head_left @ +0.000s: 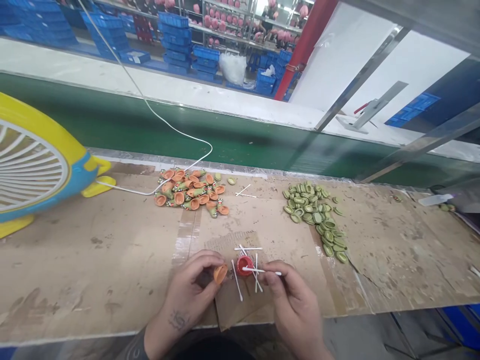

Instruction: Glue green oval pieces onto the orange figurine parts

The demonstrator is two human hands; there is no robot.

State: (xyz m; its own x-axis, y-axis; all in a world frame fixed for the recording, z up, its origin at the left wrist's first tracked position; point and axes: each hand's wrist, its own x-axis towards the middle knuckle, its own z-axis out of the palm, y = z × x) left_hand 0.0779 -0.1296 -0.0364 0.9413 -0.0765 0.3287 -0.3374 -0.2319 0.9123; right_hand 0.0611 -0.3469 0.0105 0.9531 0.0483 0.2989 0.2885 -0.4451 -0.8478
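Between the thumb and fingers of my left hand (195, 285) is a small orange hollow piece (220, 274), its cupped side showing. My right hand (294, 300) pinches a cotton swab (258, 271) near one end. The swab's other tip is at the mouth of a small red pot (245, 262). Several loose swabs, such as a cotton swab (237, 282) left of the pot, lie around it on a cardboard sheet (234, 315). Beyond my left hand lies a pile of orange-and-green pieces (193, 192). Small green oval pieces (309, 202) are heaped at the right.
A yellow and blue fan (71, 165) stands at the left, its white cable (176, 129) crossing the cardboard-covered table (123, 270). Two crossed swabs (245, 192) lie near the back. Behind the green wall (240, 142) are stacked blue crates (175, 40). A clear bottle (435, 200) lies far right.
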